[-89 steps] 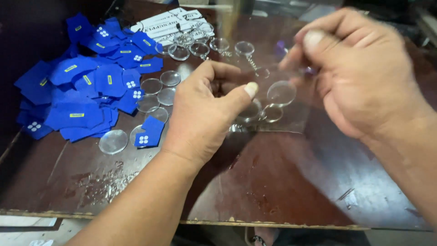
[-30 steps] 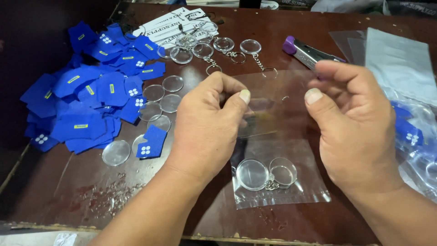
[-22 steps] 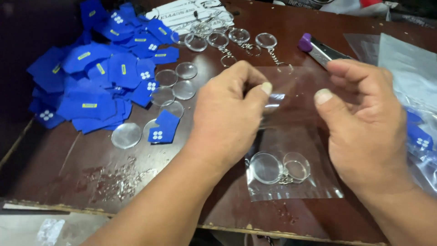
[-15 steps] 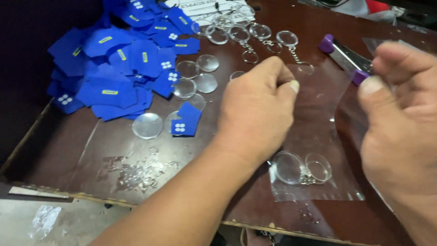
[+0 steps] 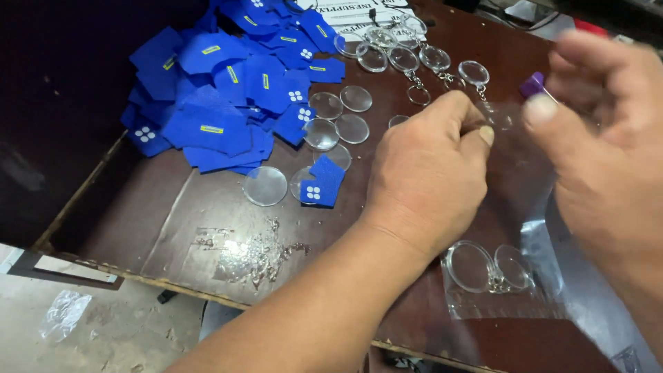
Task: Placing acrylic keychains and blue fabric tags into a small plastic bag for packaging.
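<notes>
2 clear round keyrings (image 5: pixel 489 267) lay inside a clear plastic bag (image 5: pixel 514 228) at 5 o'clock on the brown table (image 5: pixel 173 207). Left hand (image 5: pixel 428 173) and right hand (image 5: pixel 608 166) pinched the bag's top. Blue cards (image 5: pixel 221 90) were piled at 11 o'clock; concrete floor (image 5: pixel 103 324) showed at 7 o'clock.

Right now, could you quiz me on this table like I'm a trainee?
1. True or false: the clear bag holds two round clear pieces.
2. Which lies nearest the left hand?
A. the blue heap
B. the single blue cutout
C. the purple cap
3. Fill in: the keyrings lie in a row at the table's ____ edge.

Key
1. True: two clear discs sit low in the bag.
2. B: it lies just left of that hand.
3. Far: they lie beyond both hands; the right hand is blurred.
</notes>
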